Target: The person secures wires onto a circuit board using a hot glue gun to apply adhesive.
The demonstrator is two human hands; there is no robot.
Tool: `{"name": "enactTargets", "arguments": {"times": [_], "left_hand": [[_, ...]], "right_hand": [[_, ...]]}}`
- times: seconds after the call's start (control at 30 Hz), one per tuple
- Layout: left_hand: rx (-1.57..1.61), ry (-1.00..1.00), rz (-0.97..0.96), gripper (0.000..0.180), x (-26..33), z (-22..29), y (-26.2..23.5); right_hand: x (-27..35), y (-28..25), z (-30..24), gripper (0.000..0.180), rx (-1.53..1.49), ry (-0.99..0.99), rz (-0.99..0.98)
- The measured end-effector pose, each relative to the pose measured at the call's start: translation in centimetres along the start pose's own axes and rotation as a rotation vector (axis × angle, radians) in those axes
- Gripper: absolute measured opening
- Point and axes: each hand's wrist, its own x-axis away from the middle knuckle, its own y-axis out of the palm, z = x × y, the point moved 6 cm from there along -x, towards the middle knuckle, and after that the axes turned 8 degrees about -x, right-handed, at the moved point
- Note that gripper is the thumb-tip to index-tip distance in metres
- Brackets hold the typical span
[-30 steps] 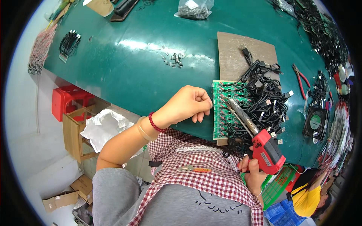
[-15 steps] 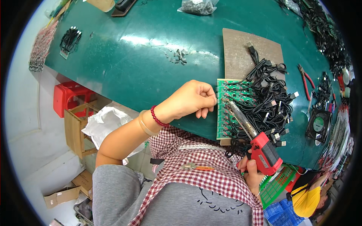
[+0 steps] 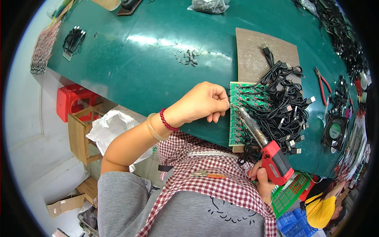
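My left hand (image 3: 206,102) is closed in a pinch at the left edge of a green circuit board panel (image 3: 233,130). Whatever sits between thumb and forefinger is too small and hidden to name. My right hand (image 3: 262,181) grips a red and black soldering gun (image 3: 278,162) from below. Its metal barrel slants up and left over the board, and the tip is close to my left fingertips. Short metal pins stick out along the board's left edge. Black USB cables (image 3: 282,106) run from the board and lie bundled on its right.
A brown board (image 3: 268,51) lies under the panel on the green table (image 3: 158,71). Loose pin headers (image 3: 189,57) are scattered beyond my left hand. Red-handled pliers (image 3: 321,85) and a black fan (image 3: 334,132) lie to the right. At left stands a red stool (image 3: 73,102).
The soldering gun has shifted slightly left relative to the board, its tip nearer the board's left edge. My left hand keeps its pinch there. The whole view has drifted a little.
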Motion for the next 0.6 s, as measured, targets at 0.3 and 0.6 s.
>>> {"name": "enactTargets", "arguments": {"times": [0.3,0.6], "left_hand": [[-0.028,-0.020,0.011,0.007,0.1,-0.2,-0.1],[-0.063,-0.012,0.014,0.008,0.1,-0.1,0.0]], "right_hand": [[0.1,0.2,-0.5,0.046,0.027,0.024,0.057],[0.4,0.4,-0.7,0.025,-0.014,0.026,0.000]]}}
